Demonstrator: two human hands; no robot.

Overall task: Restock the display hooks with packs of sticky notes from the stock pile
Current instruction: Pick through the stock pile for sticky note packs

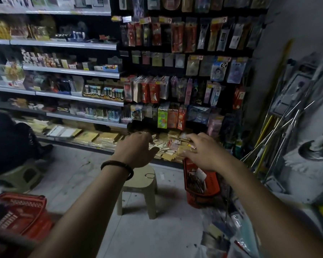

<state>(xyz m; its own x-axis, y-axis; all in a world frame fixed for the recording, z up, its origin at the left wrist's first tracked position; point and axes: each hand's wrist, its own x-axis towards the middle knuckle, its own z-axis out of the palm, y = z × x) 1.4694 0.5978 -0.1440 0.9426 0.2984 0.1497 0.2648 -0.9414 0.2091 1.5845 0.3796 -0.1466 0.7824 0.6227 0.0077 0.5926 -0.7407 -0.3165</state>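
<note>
A loose pile of yellow sticky-note packs [171, 147] lies on the bottom shelf under the black hook wall [185, 75]. Both my arms reach forward to it. My left hand [136, 149], with a dark bracelet on the wrist, sits at the pile's left edge, fingers curled down into the packs. My right hand [203, 151] hovers over the pile's right side with fingers spread; a small red-and-white tag shows near its fingertips. Whether either hand holds a pack is hidden by blur. The hooks above carry rows of hanging packets, some green and orange [166, 118].
A beige plastic stool [138, 189] stands just below my left hand. A red basket [201, 185] sits under my right wrist, another red basket [22, 213] at bottom left. Mops and metal poles [280, 135] lean at the right. A seated person [9, 140] is at the left.
</note>
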